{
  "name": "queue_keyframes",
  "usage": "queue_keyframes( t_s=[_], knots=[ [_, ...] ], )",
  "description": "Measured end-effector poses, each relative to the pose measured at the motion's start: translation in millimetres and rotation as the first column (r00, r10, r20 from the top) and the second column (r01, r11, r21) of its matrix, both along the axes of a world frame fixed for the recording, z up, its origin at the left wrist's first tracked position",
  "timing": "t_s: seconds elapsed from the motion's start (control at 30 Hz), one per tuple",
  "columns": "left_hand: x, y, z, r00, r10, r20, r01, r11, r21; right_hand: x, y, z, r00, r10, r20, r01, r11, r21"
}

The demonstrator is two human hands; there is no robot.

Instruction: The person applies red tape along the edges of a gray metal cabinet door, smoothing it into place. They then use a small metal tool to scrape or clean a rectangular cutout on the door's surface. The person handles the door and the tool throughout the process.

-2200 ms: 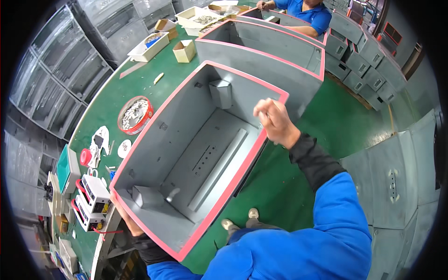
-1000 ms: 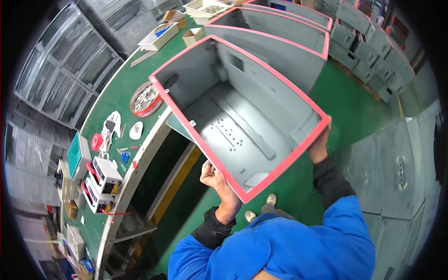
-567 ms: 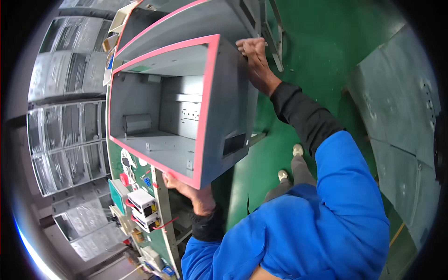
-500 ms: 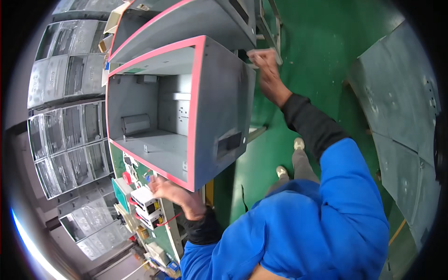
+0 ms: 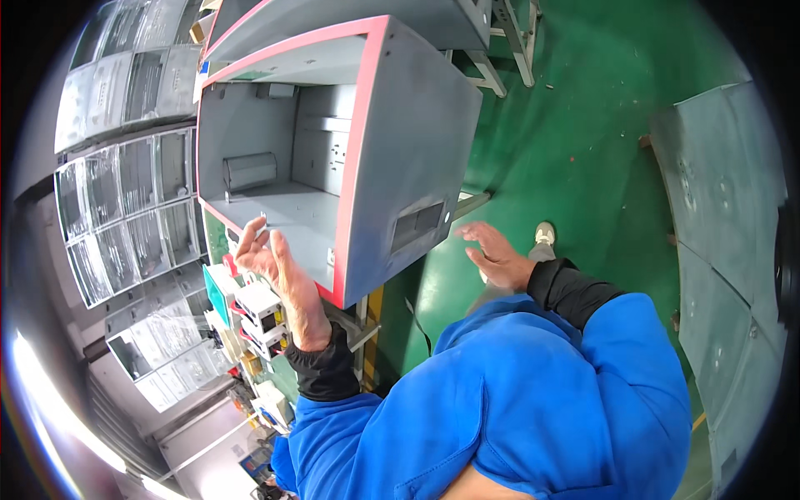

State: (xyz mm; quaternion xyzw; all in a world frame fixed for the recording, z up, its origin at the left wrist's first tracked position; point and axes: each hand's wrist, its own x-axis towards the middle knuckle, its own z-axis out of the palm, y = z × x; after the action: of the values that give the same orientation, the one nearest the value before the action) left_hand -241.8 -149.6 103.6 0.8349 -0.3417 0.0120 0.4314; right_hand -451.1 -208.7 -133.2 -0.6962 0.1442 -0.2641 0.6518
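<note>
From the head view, looking down past the blue jacket (image 5: 542,392), I see a large grey metal box (image 5: 408,158) at the edge of the green-topped bench (image 5: 214,237), its open front, framed by a pink rim (image 5: 357,150), turned to the left and up towards the wearer. A rectangular cutout (image 5: 419,227) shows low in its near side, and a folded grey bracket (image 5: 252,171) sits inside. The left hand (image 5: 279,271) is open and holds nothing, fingers loosely bent and apart, in front of the box's lower rim; whether it brushes that edge I cannot tell. The right hand (image 5: 497,256) is open and unloaded too, fingers pointing left, just beside the box's lower right corner and apart from it. Another grey box (image 5: 417,21) stands right behind the first. Near the left hand are white instruments (image 5: 260,304) and a teal-topped bin (image 5: 215,294). Clear-wrapped cases (image 5: 108,208) are stacked well off to the left, and big grey panels (image 5: 725,175) line the right, across the green floor (image 5: 575,158)
</note>
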Motion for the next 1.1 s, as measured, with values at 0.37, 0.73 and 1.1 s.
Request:
queue_keyframes(
  t_s=[0.37,0.73,1.1],
  knots=[
    [14.0,3.5,-15.5,0.971,-0.238,0.008,0.233,0.944,-0.234,1.9,37.7,11.4,0.975,-0.027,-0.22,0.004,0.994,-0.105],
    [118.3,-19.0,-1.7,0.818,-0.382,0.431,0.381,0.92,0.092,36.8,112.5,-1.9,0.795,-0.597,-0.109,0.565,0.793,-0.227],
    [138.5,-31.7,-7.3,0.81,-0.539,0.231,0.417,0.807,0.418,83.6,89.2,28.3,0.732,-0.679,-0.057,0.678,0.734,-0.032]
  ],
)
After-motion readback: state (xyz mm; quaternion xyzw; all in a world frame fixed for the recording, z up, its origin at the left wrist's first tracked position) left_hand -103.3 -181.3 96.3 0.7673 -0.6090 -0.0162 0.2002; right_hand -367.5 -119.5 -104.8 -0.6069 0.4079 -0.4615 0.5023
